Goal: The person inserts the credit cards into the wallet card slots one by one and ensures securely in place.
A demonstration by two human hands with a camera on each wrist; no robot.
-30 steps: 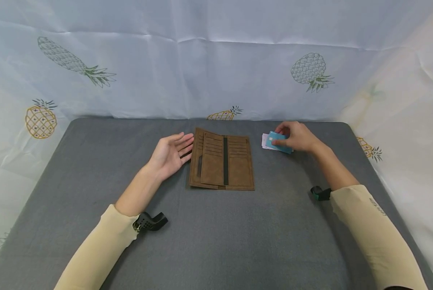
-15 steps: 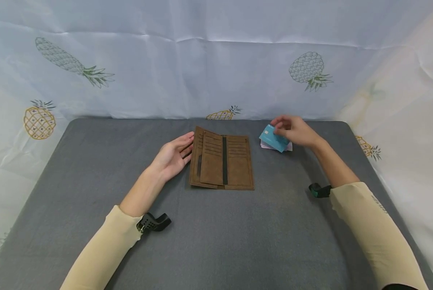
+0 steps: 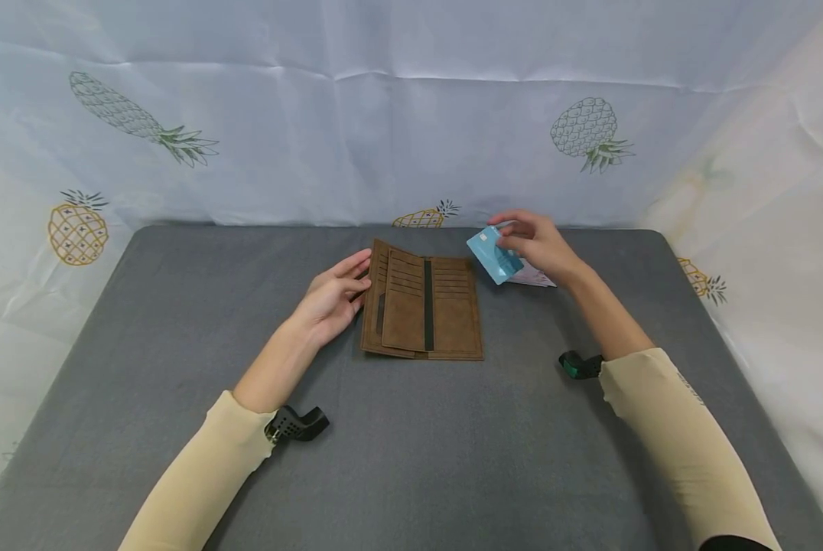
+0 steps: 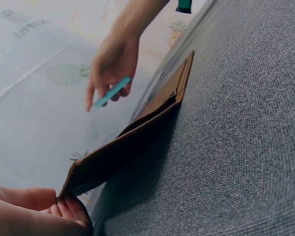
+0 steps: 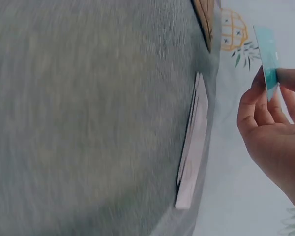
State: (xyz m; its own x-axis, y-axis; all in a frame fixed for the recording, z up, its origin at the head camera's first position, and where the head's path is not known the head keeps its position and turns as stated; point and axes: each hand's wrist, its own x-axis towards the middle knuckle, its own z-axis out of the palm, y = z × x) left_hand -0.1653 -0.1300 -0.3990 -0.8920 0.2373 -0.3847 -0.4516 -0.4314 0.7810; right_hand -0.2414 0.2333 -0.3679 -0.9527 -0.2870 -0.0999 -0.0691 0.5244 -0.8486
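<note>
A brown bifold wallet (image 3: 404, 314) lies spread out on the grey table, its card slots facing up and its left side raised. My left hand (image 3: 327, 306) pinches the wallet's left edge; in the left wrist view the thumb (image 4: 34, 198) is on one side of the edge and the fingers are on the other. Between thumb and fingers my right hand (image 3: 538, 246) holds a light blue chip card (image 3: 492, 255), tilted and raised off the table. Beneath that hand lies a small stack of thin pinkish-white pieces (image 3: 531, 276), partly covered in the head view.
The grey table (image 3: 411, 459) reaches back to a pale curtain (image 3: 315, 153) printed with pineapples. Black wrist cameras, left (image 3: 300, 423) and right (image 3: 580, 366), jut inward from both sleeves.
My right hand has lifted the blue card off the pinkish stack and carried it left toward the wallet. My left hand has closed its fingers on the wallet's left edge.
</note>
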